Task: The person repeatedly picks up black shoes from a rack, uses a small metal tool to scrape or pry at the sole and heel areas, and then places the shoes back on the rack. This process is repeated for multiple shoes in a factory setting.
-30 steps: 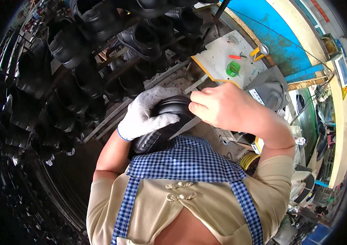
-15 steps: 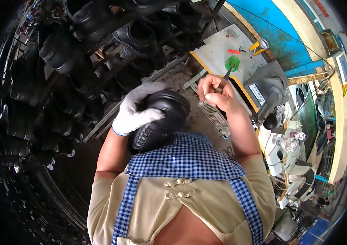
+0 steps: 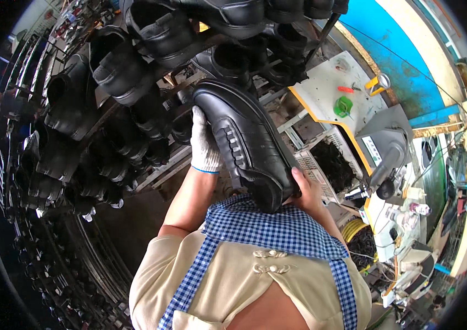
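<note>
Now the black shoe (image 3: 250,146) stretches out before the checked apron (image 3: 269,228), gloved left hand (image 3: 205,144) cupped along its toe side, bare right hand (image 3: 308,191), gripping a slim tool moments ago, closed around the heel: steadier at both ends, I'd say. Racked shoes (image 3: 167,34) crowd the toe; there's more room rightward, toward the yellow-edged counter (image 3: 320,88).

The long, black leather shoe (image 3: 244,137) is uniform in colour; the off-white knitted glove (image 3: 206,151) is blue-edged; the cloth apron (image 3: 277,230) bears blue-and-white checks; the cloth shirt (image 3: 189,275) is plain beige; the flat white tabletop (image 3: 321,82) is yellow-edged.
</note>
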`<state>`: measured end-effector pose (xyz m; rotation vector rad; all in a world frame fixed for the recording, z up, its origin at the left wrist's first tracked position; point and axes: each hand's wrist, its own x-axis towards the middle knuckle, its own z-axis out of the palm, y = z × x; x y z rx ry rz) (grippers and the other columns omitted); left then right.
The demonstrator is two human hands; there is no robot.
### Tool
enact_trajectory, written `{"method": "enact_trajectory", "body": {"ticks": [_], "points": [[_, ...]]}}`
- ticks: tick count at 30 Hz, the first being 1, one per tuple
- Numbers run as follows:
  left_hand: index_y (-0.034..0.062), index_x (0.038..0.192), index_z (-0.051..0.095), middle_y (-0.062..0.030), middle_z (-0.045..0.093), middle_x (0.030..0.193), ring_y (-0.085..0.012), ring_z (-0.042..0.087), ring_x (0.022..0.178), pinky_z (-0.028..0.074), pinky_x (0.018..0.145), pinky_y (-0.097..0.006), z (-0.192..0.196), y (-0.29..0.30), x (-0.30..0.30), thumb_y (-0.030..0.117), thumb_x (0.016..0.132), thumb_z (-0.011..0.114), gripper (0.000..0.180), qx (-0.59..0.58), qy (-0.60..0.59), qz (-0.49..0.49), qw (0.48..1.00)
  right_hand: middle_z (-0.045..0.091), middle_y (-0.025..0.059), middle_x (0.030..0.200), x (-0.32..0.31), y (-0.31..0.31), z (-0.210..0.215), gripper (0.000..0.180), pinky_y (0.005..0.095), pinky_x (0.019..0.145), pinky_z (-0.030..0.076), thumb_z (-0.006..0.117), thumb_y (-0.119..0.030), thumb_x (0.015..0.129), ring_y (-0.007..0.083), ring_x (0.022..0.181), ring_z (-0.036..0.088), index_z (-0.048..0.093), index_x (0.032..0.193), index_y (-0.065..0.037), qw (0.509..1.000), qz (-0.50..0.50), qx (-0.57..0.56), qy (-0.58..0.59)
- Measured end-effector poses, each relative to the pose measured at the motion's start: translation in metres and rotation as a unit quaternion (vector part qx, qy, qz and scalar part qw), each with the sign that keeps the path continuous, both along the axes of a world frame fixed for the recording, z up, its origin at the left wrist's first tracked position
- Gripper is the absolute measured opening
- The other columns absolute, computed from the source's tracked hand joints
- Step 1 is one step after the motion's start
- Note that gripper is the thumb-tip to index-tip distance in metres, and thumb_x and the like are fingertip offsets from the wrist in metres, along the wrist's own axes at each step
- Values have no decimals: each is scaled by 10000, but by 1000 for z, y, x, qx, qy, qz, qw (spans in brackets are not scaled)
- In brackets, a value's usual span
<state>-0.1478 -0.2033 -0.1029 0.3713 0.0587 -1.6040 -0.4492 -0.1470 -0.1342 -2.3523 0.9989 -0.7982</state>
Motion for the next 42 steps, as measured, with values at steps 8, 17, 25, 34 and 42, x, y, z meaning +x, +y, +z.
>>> {"method": "enact_trajectory", "body": {"ticks": [8,17,25,34,42], "points": [[116,1460,416,-88,557,1321,-214,571,1164,515,964,-376,-2,-12,16,179,901,666,615,-125,-303,4,945,647,88,979,-37,-6,21,875,240,454,403,808,-226,745,123,548,542,353,1463,-20,812,-129,451,-346],[113,1392,480,-49,608,1239,-186,614,1070,559,840,-358,-11,-13,-7,313,982,599,472,10,-313,-46,949,568,20,729,-40,-27,12,369,227,383,264,676,-254,849,86,433,435,537,1123,-48,720,-157,511,-441],[17,1231,565,-74,643,874,-192,639,741,538,662,-336,-48,22,-27,283,928,670,416,49,-418,-156,893,599,26,856,-43,-79,19,550,201,396,369,756,-21,778,81,507,505,480,1250,-83,700,-351,254,-568],[79,1177,639,-7,627,993,-116,577,878,493,802,-299,-40,52,-35,266,931,668,310,146,-508,-156,834,584,3,983,-13,-281,-13,786,190,404,339,848,-68,734,42,578,501,379,1361,-144,769,-300,201,-528],[76,1142,650,11,623,1027,-96,566,955,464,850,-260,-57,54,-35,198,931,661,244,207,-427,-115,873,650,74,974,29,-408,-55,790,264,521,446,801,-266,832,132,621,589,336,1435,-56,835,-305,207,-409]]}}
